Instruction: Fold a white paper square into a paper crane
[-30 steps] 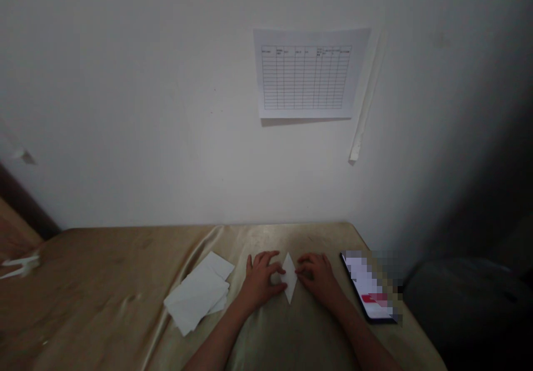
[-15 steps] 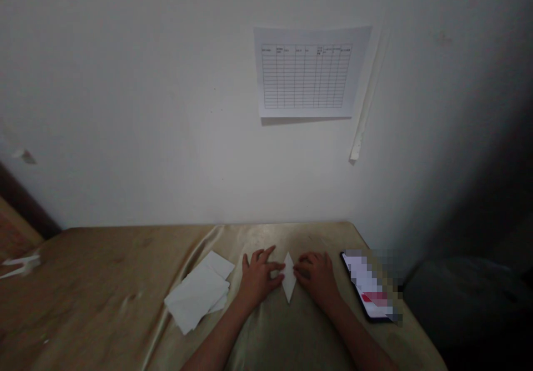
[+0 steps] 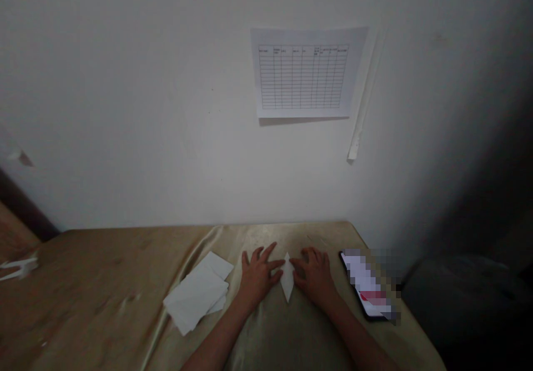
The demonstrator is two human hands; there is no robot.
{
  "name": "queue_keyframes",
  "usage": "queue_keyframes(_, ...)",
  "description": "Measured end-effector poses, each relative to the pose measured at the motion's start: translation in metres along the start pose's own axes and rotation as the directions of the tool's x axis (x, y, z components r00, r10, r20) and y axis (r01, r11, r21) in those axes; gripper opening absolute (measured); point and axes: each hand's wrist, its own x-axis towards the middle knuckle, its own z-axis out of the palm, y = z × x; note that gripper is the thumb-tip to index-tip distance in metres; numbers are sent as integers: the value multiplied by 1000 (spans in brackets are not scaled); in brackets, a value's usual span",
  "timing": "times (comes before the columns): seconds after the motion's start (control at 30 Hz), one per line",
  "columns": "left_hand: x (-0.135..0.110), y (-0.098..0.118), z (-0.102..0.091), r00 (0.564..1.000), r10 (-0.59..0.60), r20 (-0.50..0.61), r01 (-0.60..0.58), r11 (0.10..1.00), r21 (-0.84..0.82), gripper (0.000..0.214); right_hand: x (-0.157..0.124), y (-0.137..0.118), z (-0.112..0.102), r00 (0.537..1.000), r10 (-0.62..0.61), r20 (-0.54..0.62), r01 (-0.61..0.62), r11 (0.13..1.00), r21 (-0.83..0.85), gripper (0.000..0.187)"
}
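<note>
A small white paper point(image 3: 287, 285) folded into a narrow diamond lies upright-pointing on the cloth between my hands. At its left edge, the thumb and index finger of my left hand point(image 3: 260, 274) hold it, while the other fingers fan out over the cloth. Opposite, my right hand point(image 3: 315, 275) grips the right edge with thumb and index finger, its other fingers bent. The fingertips cover parts of both side corners. Left of my left arm, several white paper sheets point(image 3: 197, 293) lie in a loose overlapping pile.
A phone point(image 3: 370, 290) with a lit, partly pixelated screen lies to the right. Gold-brown cloth point(image 3: 104, 282) covers the table, which meets a pale wall point(image 3: 166, 110). A printed table sheet point(image 3: 306, 76) hangs there beside a white strip point(image 3: 360, 121).
My right index finger has moved up along the diamond's upper right edge, and its fingers have straightened slightly. The paper stays between both hands. The view has shifted slightly.
</note>
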Motion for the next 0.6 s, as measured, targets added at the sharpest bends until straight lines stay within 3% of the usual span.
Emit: queue_keyframes(0.6, 9, -7, 1, 996, 76, 35, -77, 996, 35, 50, 8, -5, 1, 996, 3, 85, 1, 999, -39, 58)
